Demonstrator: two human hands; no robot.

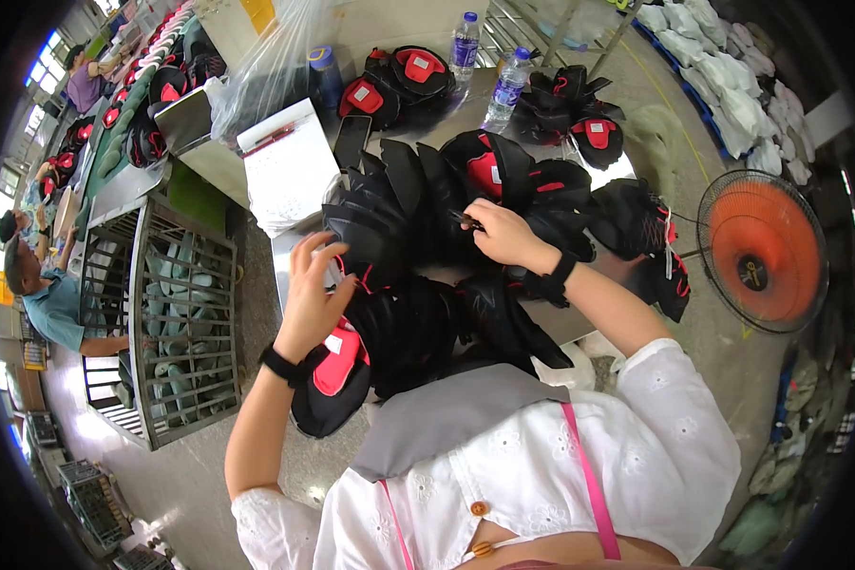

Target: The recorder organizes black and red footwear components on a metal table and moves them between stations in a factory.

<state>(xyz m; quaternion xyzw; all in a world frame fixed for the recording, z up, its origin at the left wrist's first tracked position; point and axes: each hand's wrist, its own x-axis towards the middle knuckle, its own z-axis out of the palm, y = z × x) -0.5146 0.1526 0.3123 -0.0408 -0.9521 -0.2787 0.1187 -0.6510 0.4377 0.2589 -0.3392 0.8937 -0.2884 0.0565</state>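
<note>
A heap of black shoe uppers (pixel 380 223) with red linings and red trim is spread over the table before me. At the left of the heap is my left hand (pixel 309 290), its fingers curved and apart, the tips close to a black upper with red edging; whether they touch it I cannot tell. Over the middle of the heap my right hand (pixel 505 235) is closed around a small dark tool (pixel 467 221), its tip pointing left; its exact kind is mostly hidden by the fingers. Below my left hand, an upper with a red insole-like patch (pixel 337 359) lies at the near edge.
Behind the heap are a paper pad (pixel 290 166) with a pen, a phone (pixel 352 140), a blue flask (pixel 325 76) and two water bottles (pixel 506 90). An orange fan (pixel 760 252) stands right. At left are a metal cage cart (pixel 185 323) and a co-worker (pixel 52 304).
</note>
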